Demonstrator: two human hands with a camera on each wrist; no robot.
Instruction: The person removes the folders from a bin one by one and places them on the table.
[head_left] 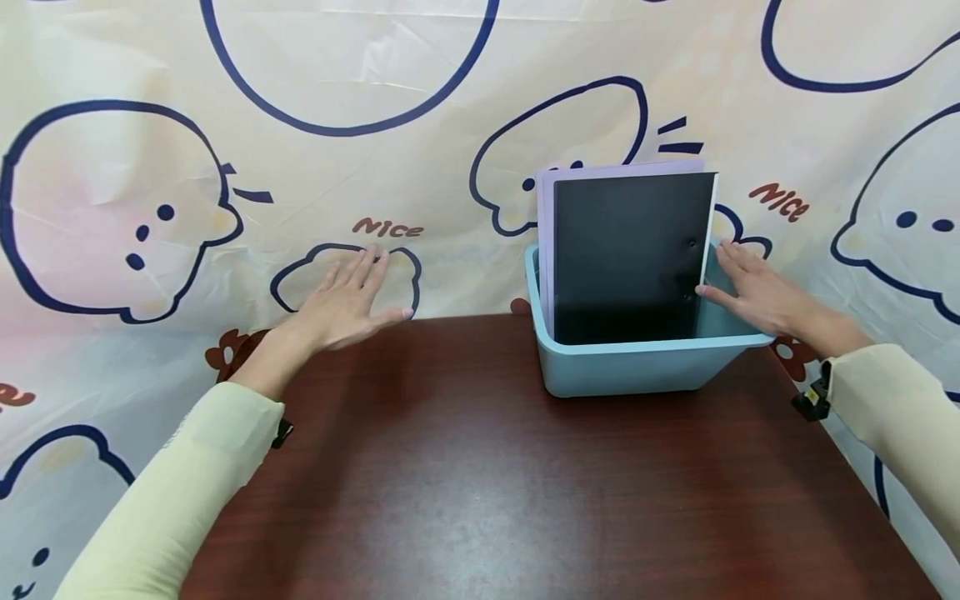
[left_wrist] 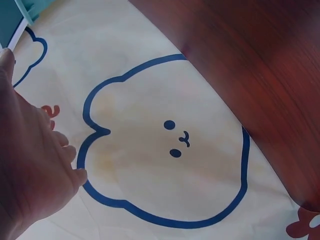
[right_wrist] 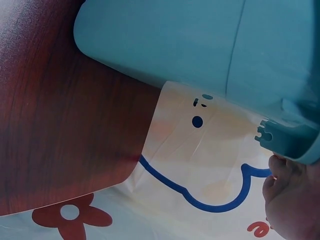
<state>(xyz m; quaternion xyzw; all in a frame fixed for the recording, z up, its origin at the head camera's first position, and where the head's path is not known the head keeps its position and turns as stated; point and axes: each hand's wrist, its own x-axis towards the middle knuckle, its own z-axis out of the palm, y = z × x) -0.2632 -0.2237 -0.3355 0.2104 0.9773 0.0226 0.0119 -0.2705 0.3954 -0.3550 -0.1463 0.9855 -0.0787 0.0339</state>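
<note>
In the head view, a light blue plastic bin [head_left: 622, 371] stands toward the far right of the tabletop. Upright inside it is a flat black panel with a white right edge [head_left: 633, 258], with a light purple sheet or folder [head_left: 547, 242] behind. My right hand [head_left: 761, 296] is at the bin's right rim, fingers extended and thumb pointing at the black panel. From the right wrist, the bin's side [right_wrist: 160, 45] fills the top, and that hand [right_wrist: 295, 200] is beside its rim. My left hand [head_left: 341, 304], fingers spread and holding nothing, hovers over the table's far left edge.
A dark reddish-brown wooden table [head_left: 465, 475] spreads below both arms. Behind and around it hangs a pale cloth [head_left: 442, 183] printed with blue-outlined cartoon faces. Dark devices are strapped at the left wrist [head_left: 282, 433] and right wrist [head_left: 813, 396].
</note>
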